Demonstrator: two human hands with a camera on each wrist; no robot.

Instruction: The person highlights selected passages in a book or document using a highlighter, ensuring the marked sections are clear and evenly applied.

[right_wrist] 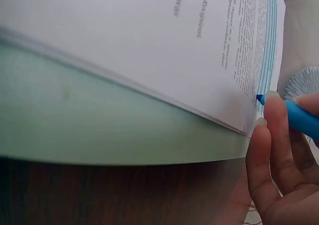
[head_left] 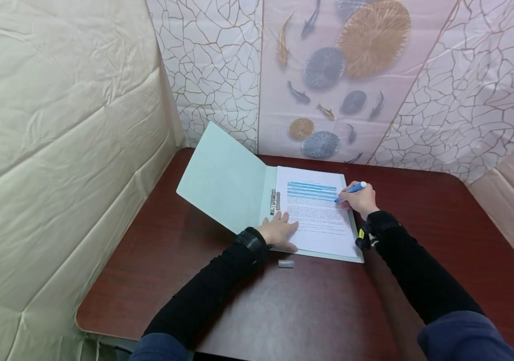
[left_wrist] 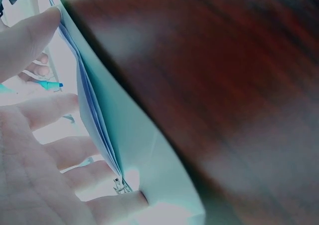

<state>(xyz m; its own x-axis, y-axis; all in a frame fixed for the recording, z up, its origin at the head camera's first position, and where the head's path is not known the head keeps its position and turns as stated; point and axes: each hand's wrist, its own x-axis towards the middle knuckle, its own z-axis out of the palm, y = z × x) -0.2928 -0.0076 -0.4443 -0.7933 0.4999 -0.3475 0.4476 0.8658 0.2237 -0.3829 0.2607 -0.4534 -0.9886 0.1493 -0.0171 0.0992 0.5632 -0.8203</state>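
A blue highlighter point(head_left: 357, 187) is pinched in my right hand point(head_left: 361, 199), its tip at the right end of a text line on the printed page point(head_left: 315, 235). Blue highlighted lines point(head_left: 312, 189) cover the upper text. The right wrist view shows the dark blue tip point(right_wrist: 259, 99) at the page. My left hand point(head_left: 279, 231) rests with spread fingers on the lower left of the page and folder. The paper stack lies in an open pale green folder point(head_left: 234, 175), its cover raised at a slant on the left. A metal clip point(head_left: 273, 201) sits along the fold.
A small grey translucent piece point(head_left: 286, 263), perhaps a cap, lies on the dark wooden table point(head_left: 329, 301) in front of the folder. A patterned curtain point(head_left: 320, 100) hangs behind the table, and a cream cloth point(head_left: 58, 150) hangs on the left.
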